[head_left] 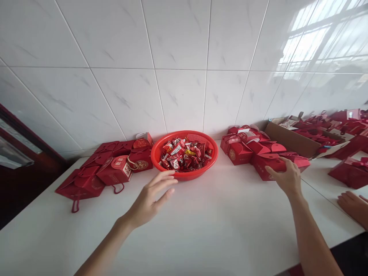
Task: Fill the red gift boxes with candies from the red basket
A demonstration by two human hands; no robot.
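Observation:
My left hand (pixel 152 199) is open, fingers stretched out over the white table just in front of a red plastic basket (pixel 193 176), holding nothing. Wrapped candies (pixel 185 155), mostly red, fill that basket. On the right, my right hand (pixel 287 178) reaches over a red gift box (pixel 260 166), thumb and fingers apart. Whether its fingertips touch the box I cannot tell. Behind that box stand several more red boxes, one with a gold round emblem (pixel 240 152).
Several red boxes with cord handles (pixel 115 168) stand together at the left. A cardboard carton (pixel 293 138) with red items lies at the back right. Another person's hand (pixel 352 205) rests at the right edge, near a ribboned red box (pixel 349 171). A tiled wall (pixel 184 96) rises behind.

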